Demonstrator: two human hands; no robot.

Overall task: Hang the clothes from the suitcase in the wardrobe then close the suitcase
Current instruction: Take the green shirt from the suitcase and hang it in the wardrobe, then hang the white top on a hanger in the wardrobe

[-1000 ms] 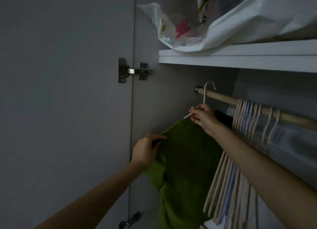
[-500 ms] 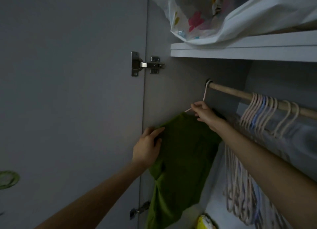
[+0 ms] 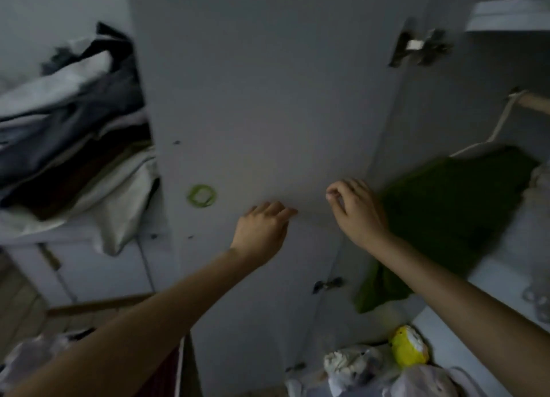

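Both our hands hang in the air in front of the pale grey wardrobe door [image 3: 268,114], holding nothing. Our left hand [image 3: 262,233] has its fingers loosely bent and pointing right, close to the door panel; whether the tips touch it we cannot tell through the blur. Our right hand [image 3: 355,212] sits just to the right of it, fingers curled lightly with the thumb and forefinger near each other, empty, and apart from the garment behind it.

That dark green short-sleeved garment [image 3: 446,218] hangs to the right, inside the wardrobe, on a thin white plastic hanger [image 3: 500,128] whose hook is over the left end of the round wooden rail [image 3: 535,103]. Its lower edge trails down toward the near left.

A metal hinge [image 3: 416,47] joins the door to the wardrobe side at upper right, and a second smaller one [image 3: 327,283] shows lower down. A green ring-shaped mark [image 3: 201,195] sits on the door to the left of our left hand. On the far left, a heap of dark and white folded cloth [image 3: 68,122] lies on a white shelf [image 3: 44,233]. At the near bottom right we see a yellow and white packet [image 3: 409,347] among crumpled pale plastic bags [image 3: 357,367].
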